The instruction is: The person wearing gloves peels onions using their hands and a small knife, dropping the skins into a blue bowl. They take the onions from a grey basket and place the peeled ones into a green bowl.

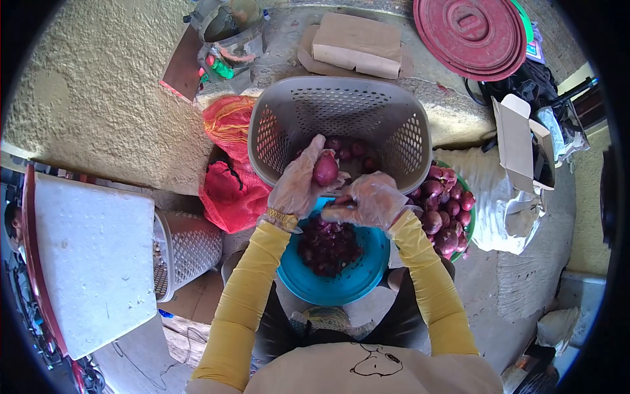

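A red onion [325,169] rests in the fingers of my left hand [293,188], which wears a clear plastic glove. My right hand [377,198], gloved the same way, is close beside it with fingers curled together; what they hold, if anything, I cannot make out. Both hands are above a blue basin [373,266] that holds a heap of dark red onion skins [329,251]. Just beyond them, a grey-brown perforated basket [341,105] has several onions [357,150] at its bottom. To the right, a green basin [474,220] is piled with red onions [450,209].
Red mesh sacks [226,190] lie left of the basket. Farther left are a second basket [193,246] and a white board [95,256]. A red lid [469,29] and folded cardboard [357,43] sit on the ledge behind. A white sack [502,197] lies at right.
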`<state>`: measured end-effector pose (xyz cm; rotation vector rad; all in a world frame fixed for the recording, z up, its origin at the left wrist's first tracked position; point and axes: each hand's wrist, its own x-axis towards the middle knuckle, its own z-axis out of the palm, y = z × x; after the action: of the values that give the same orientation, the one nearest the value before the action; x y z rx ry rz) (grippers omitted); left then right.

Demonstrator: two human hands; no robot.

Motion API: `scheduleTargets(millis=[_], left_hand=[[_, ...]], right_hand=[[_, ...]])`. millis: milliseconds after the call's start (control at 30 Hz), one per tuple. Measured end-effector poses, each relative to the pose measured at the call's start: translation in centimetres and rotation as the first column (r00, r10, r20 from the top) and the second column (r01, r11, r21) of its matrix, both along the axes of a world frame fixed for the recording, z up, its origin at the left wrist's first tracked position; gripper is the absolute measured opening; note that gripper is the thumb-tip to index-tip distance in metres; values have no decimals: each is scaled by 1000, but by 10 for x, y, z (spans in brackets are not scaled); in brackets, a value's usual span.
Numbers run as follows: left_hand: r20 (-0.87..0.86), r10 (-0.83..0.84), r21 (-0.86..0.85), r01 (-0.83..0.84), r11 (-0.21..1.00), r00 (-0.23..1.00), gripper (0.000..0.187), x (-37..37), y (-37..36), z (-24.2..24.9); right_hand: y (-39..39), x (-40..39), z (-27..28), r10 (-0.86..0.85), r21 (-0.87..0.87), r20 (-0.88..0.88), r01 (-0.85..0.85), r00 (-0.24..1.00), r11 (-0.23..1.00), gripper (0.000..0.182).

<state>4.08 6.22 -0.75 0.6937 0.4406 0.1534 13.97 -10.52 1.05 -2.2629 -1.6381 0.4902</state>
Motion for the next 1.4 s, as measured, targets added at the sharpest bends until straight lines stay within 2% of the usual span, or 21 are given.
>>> scheduleTargets(millis=[33, 100, 167, 233, 300, 433, 500, 533, 600, 633, 733, 867, 933, 1067, 1133, 1167, 1267, 1333, 1400], left_hand=[[-34, 3, -12, -3, 1000, 999, 50, 0, 5, -6], [-55, 17, -24, -18, 1000, 998, 52, 3, 11, -10], [-77, 26, -38, -29, 999, 997, 54, 2, 12, -11], [-19, -14, -40, 13, 999, 1000, 54, 2, 11, -7], [3, -28, -62, 28, 998, 1000, 54, 3, 11, -8], [60, -83, -144, 91, 985, 995, 49, 4, 12, -15], [61, -24, -143, 32, 989, 998, 46, 5, 4, -9], [64, 35, -141, -26, 990, 997, 42, 5, 2, -7], [69, 11, -123, -3, 992, 998, 40, 4, 1, -7], [75, -14, -104, 22, 994, 997, 37, 4, 1, -7], [65, -59, -72, 64, 995, 996, 38, 4, 0, -11], [47, -60, -32, 62, 998, 997, 39, 3, -3, -12], [56, -68, -72, 72, 995, 996, 39, 3, -3, -15], [55, -79, -51, 82, 995, 995, 40, 5, 0, -22], [32, -91, -10, 92, 996, 995, 40, 6, 1, -25], [32, -91, -10, 91, 996, 995, 40, 5, 1, -24], [51, -87, 0, 87, 996, 995, 41, 5, 0, -22], [50, -94, -21, 95, 995, 994, 42, 4, 0, -19], [48, -90, -30, 91, 995, 995, 41, 4, -1, -19]], right_hand=[[-1, -2, 3, 2, 1, -1, -2, 1000, 1000, 67], [-3, -6, 6, 123, -5, -6, -123, 992, 992, 65], [-2, -10, -4, 99, -1, -53, -99, 994, 995, 66], [0, -11, -8, 75, -1, -99, -76, 992, 997, 66], [2, -10, -7, 78, -46, -42, -80, 996, 996, 67], [-2, -4, -3, 133, -28, 6, -133, 991, 991, 68], [-4, -3, -9, 32, 177, 21, -36, 999, 984, 67], [-3, -4, -9, 33, 176, 20, -36, 999, 984, 67], [-1, -4, 0, -207, 228, 25, 196, 978, 954, 66], [-2, -1, 7, -245, 228, -66, 254, 967, 940, 65], [-4, 7, 1, -338, 222, -71, 345, 938, 912, 61], [-9, 15, -16, -335, 230, -27, 332, 942, 915, 60], [-9, 15, -15, -321, 203, 10, 312, 947, 928, 59], [-8, 13, -17, -318, 157, -14, 316, 948, 936, 52], [-9, 12, -22, -324, 270, 3, 311, 946, 911, 52], [-8, 11, -21, -323, 270, 3, 310, 946, 911, 52], [-7, 10, -11, -327, 228, -43, 328, 944, 917, 54], [-6, 10, -8, -340, 202, -83, 350, 937, 915, 68], [-6, 11, -11, -323, 208, -101, 338, 941, 918, 66]])
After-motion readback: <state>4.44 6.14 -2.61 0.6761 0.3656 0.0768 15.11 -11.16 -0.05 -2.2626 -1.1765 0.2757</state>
